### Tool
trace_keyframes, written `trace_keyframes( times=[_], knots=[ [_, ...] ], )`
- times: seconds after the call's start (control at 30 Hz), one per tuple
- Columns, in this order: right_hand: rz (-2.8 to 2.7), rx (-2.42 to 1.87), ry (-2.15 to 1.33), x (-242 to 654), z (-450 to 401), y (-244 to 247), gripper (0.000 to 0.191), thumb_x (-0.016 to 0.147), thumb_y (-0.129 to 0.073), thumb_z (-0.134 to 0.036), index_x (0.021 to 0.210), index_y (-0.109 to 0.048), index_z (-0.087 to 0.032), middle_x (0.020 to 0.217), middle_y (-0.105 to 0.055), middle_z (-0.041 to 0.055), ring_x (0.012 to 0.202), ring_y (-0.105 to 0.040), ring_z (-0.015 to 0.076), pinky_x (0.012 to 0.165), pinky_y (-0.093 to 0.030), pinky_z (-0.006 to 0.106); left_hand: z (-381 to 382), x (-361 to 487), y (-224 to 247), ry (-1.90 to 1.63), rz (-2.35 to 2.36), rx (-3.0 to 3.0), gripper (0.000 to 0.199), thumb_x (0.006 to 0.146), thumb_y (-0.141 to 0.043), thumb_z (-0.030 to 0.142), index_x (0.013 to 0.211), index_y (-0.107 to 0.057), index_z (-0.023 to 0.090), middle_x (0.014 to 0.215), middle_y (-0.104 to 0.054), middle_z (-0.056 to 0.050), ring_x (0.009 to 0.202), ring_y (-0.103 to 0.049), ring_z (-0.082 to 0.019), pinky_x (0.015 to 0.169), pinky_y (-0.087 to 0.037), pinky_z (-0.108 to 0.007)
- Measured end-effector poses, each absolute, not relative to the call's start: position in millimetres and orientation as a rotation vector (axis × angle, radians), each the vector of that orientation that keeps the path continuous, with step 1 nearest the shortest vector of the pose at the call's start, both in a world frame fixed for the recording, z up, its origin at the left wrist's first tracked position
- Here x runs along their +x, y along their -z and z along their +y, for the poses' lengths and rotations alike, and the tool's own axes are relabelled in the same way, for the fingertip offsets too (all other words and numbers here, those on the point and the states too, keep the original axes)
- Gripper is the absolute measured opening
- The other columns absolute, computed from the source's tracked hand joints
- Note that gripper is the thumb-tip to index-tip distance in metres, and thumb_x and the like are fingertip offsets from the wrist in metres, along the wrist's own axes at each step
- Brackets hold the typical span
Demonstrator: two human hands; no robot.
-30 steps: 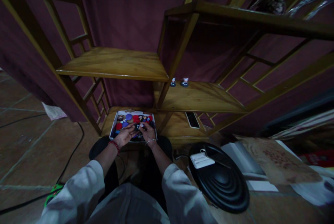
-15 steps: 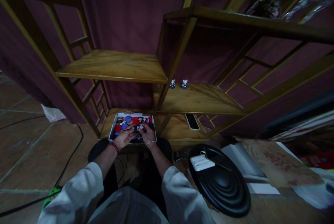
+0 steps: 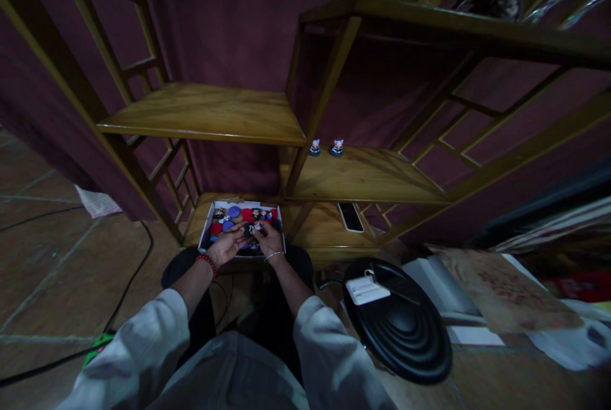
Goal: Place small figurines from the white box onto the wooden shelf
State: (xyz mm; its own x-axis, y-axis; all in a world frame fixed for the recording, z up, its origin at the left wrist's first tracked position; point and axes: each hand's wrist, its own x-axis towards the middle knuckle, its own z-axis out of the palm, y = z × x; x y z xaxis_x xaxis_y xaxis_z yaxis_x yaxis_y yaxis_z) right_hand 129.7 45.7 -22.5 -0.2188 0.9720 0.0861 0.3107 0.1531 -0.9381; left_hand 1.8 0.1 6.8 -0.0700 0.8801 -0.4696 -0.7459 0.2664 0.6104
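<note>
A small figurine [image 3: 251,229] with a dark base and a white and pink top is held between my two hands, over the box. My left hand [image 3: 228,244], with a red bead bracelet at the wrist, closes its fingers on the dark base. From the other side, my right hand [image 3: 268,239] pinches the pale top. Below them, the shallow white box [image 3: 208,222] holds several red, blue and dark small figures. Two similar figurines, a left one [image 3: 314,148] and a right one [image 3: 337,148], stand upright on the middle shelf [image 3: 367,181].
A wooden shelf unit [image 3: 205,117] stands ahead. A phone [image 3: 351,217] lies on its lower board. To my right are a black ridged oval object [image 3: 405,333] with a white card [image 3: 367,289] on it, and a cardboard sheet [image 3: 506,289]. A black cable [image 3: 136,276] crosses the tiled floor.
The view has shifted slightly. The figurine has tilted a little between my hands, which stay over the box. The two figurines on the shelf have not moved.
</note>
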Motion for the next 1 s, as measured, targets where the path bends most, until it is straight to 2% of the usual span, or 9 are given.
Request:
trace_keyframes(
  times=[0.37, 0.67, 0.8, 1.0],
  knots=[
    [-1.665, -1.239, -1.084, 130, 44, 20, 0.023, 0.071, -0.055, -0.031, 0.092, -0.061, -0.025, 0.085, -0.065, -0.0037, 0.077, -0.06, 0.0133, 0.075, -0.047, 0.025, 0, 2, -7, -1.356, 0.942, 0.166, 0.032, 0.076, -0.051, 0.0, 0.103, -0.059, 0.015, 0.089, -0.067, -0.007, 0.081, -0.064, -0.015, 0.084, -0.049, -0.033],
    [-1.694, -1.224, -1.026, 130, 45, 17, 0.023, 0.071, -0.056, -0.029, 0.093, -0.061, -0.027, 0.089, -0.066, -0.0037, 0.079, -0.061, 0.0138, 0.078, -0.047, 0.026, 3, -1, -5, -1.353, 0.975, 0.179, 0.024, 0.075, -0.053, 0.001, 0.093, -0.062, 0.013, 0.081, -0.067, -0.006, 0.076, -0.064, -0.014, 0.084, -0.049, -0.034],
    [-1.723, -1.195, -1.002, 130, 49, 13, 0.023, 0.07, -0.057, -0.03, 0.093, -0.061, -0.026, 0.088, -0.066, -0.003, 0.079, -0.061, 0.014, 0.077, -0.047, 0.027, 5, -2, -13, -1.349, 0.998, 0.215, 0.018, 0.073, -0.056, 0.003, 0.087, -0.062, 0.013, 0.083, -0.067, -0.006, 0.075, -0.064, -0.014, 0.08, -0.051, -0.033],
    [-1.679, -1.163, -1.046, 128, 46, -5, 0.023, 0.068, -0.059, -0.029, 0.09, -0.061, -0.024, 0.08, -0.065, -0.0023, 0.073, -0.061, 0.014, 0.073, -0.048, 0.026, -3, -3, -31, -1.351, 1.04, 0.269, 0.019, 0.073, -0.059, 0.007, 0.089, -0.063, 0.016, 0.085, -0.067, -0.005, 0.074, -0.063, -0.013, 0.073, -0.052, -0.028]
  ],
)
